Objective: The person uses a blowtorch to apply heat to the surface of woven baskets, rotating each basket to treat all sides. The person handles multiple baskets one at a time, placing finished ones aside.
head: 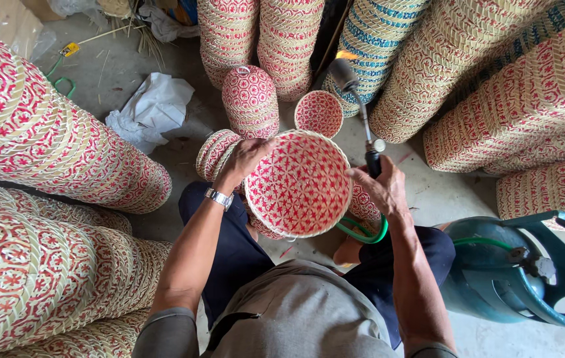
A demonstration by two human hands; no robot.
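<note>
Head view: left hand (246, 158) grips the woven basket (299, 183); right hand (382, 189) beside it clasps a torch (358, 106)

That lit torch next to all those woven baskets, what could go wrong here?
1. The torch in the right hand burns with its flame close to stacked woven baskets; they might scorch or catch.
2. The left hand holds the round red-and-white basket by its rim; its fingers could be burnt if the flame swings over.
3. The green hose loops near the gas cylinder and the knee; it could snag.
</note>
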